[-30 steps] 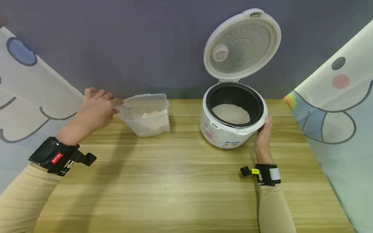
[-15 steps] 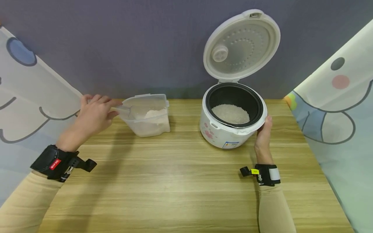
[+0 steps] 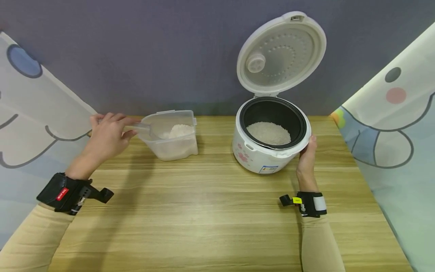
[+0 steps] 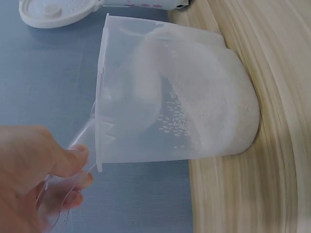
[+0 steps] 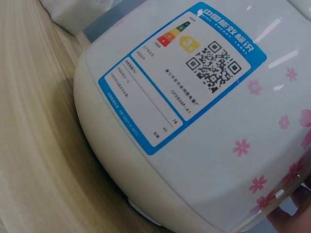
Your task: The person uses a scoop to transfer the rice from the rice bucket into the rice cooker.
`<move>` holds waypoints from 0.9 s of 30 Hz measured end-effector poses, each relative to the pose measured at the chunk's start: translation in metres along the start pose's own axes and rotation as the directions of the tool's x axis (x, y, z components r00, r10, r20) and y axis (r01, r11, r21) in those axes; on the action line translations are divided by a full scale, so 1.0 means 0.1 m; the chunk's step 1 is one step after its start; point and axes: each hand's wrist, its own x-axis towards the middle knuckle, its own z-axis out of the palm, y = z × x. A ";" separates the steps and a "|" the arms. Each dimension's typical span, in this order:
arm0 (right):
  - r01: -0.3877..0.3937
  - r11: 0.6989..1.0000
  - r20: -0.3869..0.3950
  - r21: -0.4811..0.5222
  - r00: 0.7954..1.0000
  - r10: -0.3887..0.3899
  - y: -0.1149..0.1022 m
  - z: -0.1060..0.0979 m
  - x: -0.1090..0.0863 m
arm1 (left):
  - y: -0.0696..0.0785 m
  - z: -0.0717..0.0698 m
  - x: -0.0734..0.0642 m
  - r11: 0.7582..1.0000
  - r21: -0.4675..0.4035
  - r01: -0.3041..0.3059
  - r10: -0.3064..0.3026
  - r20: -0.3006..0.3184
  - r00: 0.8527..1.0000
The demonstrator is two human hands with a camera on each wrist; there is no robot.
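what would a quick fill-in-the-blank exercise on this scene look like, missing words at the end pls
1. The inner pot of the rice cooker is ____ in colour.
2. The clear scoop, which reaches into the plastic container, is held in the person's ____ grip.
3. The flowers printed on the rice cooker are ____.
4. The label on the rice cooker has a ____ border.

Missing words: black; left; pink; blue.
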 end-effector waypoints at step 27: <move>0.007 1.000 0.002 -0.004 1.000 -0.007 -0.01 0.00 -0.01 | -0.18 0.25 -0.29 0.966 -0.259 0.023 -0.094 -0.264 0.960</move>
